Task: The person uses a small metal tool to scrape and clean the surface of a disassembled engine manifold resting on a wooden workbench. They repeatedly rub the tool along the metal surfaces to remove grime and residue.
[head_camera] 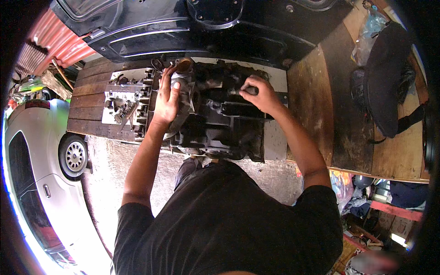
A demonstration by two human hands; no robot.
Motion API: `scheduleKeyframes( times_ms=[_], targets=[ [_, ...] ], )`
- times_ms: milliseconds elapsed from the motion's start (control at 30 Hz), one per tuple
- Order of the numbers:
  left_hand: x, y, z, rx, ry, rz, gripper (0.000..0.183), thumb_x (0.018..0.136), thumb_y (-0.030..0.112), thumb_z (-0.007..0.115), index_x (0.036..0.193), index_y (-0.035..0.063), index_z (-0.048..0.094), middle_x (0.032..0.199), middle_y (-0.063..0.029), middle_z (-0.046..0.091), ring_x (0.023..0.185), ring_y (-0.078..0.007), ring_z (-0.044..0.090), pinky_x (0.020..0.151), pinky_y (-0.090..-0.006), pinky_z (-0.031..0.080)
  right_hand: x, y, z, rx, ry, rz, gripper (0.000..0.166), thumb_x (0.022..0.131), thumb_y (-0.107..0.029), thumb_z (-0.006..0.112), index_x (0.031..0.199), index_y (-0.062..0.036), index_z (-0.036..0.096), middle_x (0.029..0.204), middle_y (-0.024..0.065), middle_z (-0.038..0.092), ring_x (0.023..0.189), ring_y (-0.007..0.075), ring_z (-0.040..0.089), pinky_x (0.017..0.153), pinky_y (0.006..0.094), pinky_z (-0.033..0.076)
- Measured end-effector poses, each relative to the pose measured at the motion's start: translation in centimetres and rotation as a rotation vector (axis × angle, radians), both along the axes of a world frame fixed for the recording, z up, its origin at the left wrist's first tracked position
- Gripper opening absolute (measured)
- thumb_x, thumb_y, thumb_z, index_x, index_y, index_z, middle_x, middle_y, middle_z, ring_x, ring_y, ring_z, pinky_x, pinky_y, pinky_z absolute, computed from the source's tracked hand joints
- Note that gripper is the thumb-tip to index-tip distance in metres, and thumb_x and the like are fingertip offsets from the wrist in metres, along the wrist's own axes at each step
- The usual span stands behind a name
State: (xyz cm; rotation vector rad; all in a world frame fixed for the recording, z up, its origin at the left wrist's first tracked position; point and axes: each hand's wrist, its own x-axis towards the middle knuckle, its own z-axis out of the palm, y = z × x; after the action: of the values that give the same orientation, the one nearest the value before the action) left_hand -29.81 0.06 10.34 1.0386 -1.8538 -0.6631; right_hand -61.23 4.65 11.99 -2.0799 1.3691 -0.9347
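Observation:
A dark, greasy engine block [220,130] lies in front of me across the bench. At its left end is a grey metal housing [184,86] with a round brownish opening on top. My left hand [167,99] lies flat against that housing, thumb spread from the fingers, gripping nothing. Over the right part of the block, my right hand [259,91] is closed around a short dark handle [252,90] that points left. A paler band shows where the handle leaves my fingers. The handle's working end blurs into the dark block, so I cannot tell what tool it is.
Left of the block are a row of metal engine parts [141,106] and a pale sheet [110,118] bearing small parts. A black vehicle panel [144,37] stands behind the bench. At right lie a black bag [386,79] and clear plastic [366,44]. A silver car [58,192] is parked left.

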Motion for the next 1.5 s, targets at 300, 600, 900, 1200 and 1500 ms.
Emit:
scheduleKeyframes(
  times_ms=[300, 600, 900, 1200, 1500],
  targets=[
    [-0.3, -0.4, -0.3, -0.013, 0.006, 0.038, 0.055, 0.101, 0.038, 0.039, 0.139, -0.0011, 0.042, 0.143, -0.0233, 0.043, 0.140, -0.0376, 0.031, 0.115, -0.0426, 0.021, 5.0, 1.2, -4.0, -0.218, -0.086, -0.067, 0.018, 0.077, -0.003, 0.076, 0.085, -0.0002, 0.061, 0.086, 0.0125, 0.061, 0.083, 0.0276, 0.063, 0.074, 0.0357, 0.050],
    [1.7, 0.3, 0.0, 0.111, 0.415, -0.016, 0.051, 0.104, 0.034, 0.035, 0.134, -0.0036, 0.049, 0.136, -0.0177, 0.053, 0.128, -0.0267, 0.047, 0.111, -0.0367, 0.030, 5.2, 2.0, -3.9, -0.214, -0.209, -0.134, 0.016, 0.077, -0.003, 0.075, 0.084, -0.0007, 0.061, 0.087, 0.0109, 0.063, 0.085, 0.0261, 0.064, 0.075, 0.0355, 0.049],
    [4.9, 1.0, -3.2, 0.184, 0.285, 0.060, 0.052, 0.104, 0.035, 0.035, 0.136, -0.0038, 0.047, 0.131, -0.0185, 0.056, 0.124, -0.0265, 0.051, 0.108, -0.0363, 0.034, 8.7, 4.8, -2.4, -0.092, -0.292, -0.056, 0.016, 0.077, -0.002, 0.075, 0.084, -0.0012, 0.061, 0.086, 0.0106, 0.062, 0.081, 0.0253, 0.065, 0.074, 0.0346, 0.050],
    [7.3, -0.7, -4.3, 0.104, 0.421, 0.065, 0.052, 0.105, 0.036, 0.030, 0.134, -0.0027, 0.050, 0.130, -0.0158, 0.056, 0.125, -0.0240, 0.048, 0.109, -0.0353, 0.032, 9.4, 5.6, -3.8, 0.046, -0.353, -0.115, 0.017, 0.076, -0.005, 0.077, 0.082, -0.0024, 0.061, 0.082, 0.0088, 0.063, 0.075, 0.0231, 0.063, 0.068, 0.0334, 0.048],
    [7.9, 0.3, -3.7, 0.178, 0.281, 0.103, 0.051, 0.104, 0.037, 0.033, 0.132, -0.0011, 0.051, 0.131, -0.0178, 0.057, 0.126, -0.0279, 0.049, 0.108, -0.0351, 0.032, 11.6, 4.8, -4.1, -0.221, -0.178, -0.134, 0.017, 0.075, -0.002, 0.073, 0.084, -0.0013, 0.059, 0.084, 0.0138, 0.060, 0.080, 0.0328, 0.062, 0.071, 0.0390, 0.049]
  ],
)
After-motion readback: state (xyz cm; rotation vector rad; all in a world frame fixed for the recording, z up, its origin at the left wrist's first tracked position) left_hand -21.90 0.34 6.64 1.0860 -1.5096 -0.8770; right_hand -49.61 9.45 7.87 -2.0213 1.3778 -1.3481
